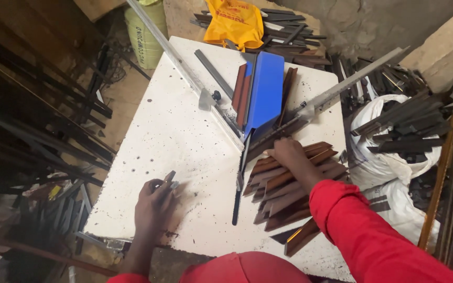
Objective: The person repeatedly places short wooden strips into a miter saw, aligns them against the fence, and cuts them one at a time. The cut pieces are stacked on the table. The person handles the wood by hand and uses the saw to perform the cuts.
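Note:
My left hand [154,205] rests near the front left of the white, speckled table [169,136], fingers closed around a small grey metal piece [169,179]. My right hand [289,155], in a red sleeve, presses down on a fanned pile of brown metal strips [289,188] at the table's right side. Just left of that pile lies a long dark blade-like bar [239,183]. Beyond it stands a blue metal sheet [265,91] set between brown strips, flanked by two long grey metal rails [184,73] that form a V.
A yellow bag [235,21] and dark metal offcuts lie at the far end. White sacks [378,152] full of dark strips stand to the right. Long dark bars fill the left side, and a green-white sack [145,31] stands at the back left.

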